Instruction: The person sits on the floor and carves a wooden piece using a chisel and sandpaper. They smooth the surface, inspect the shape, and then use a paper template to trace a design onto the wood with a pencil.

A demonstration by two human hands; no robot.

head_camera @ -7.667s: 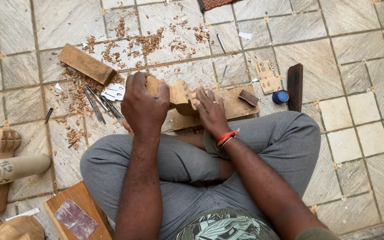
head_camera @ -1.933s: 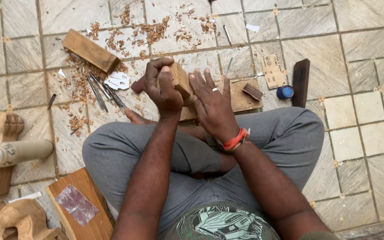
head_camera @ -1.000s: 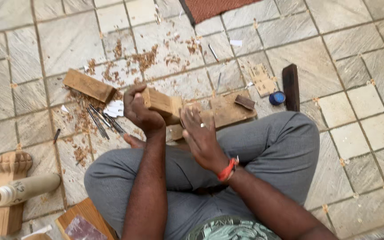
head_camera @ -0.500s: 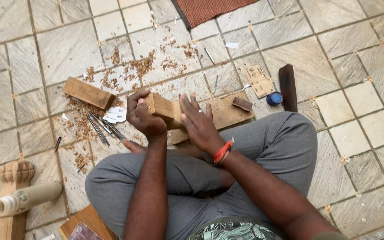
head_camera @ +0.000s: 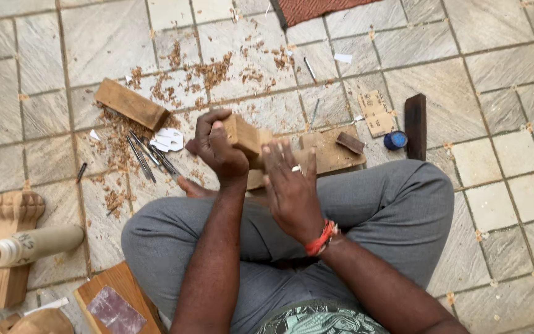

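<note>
So the left hand (head_camera: 217, 148) has its fingers clenched round a small wood block (head_camera: 245, 135), held up over the lap. Right hand (head_camera: 292, 188) is flat, fingers spread out, pressed against the block's near side. Chisels (head_camera: 146, 154) and wood shavings (head_camera: 115, 139) lie on the floor (head_camera: 495, 68) just left.

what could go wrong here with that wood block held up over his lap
1. The left hand alone grips the wood block in the air; the right hand lies open against it, so the block could slip and drop onto the knees.
2. The chisels lie loose on the tiled floor close to the bare foot; a shift of the leg could meet an edge.
3. Wood shavings scattered around could be slippery.
</note>
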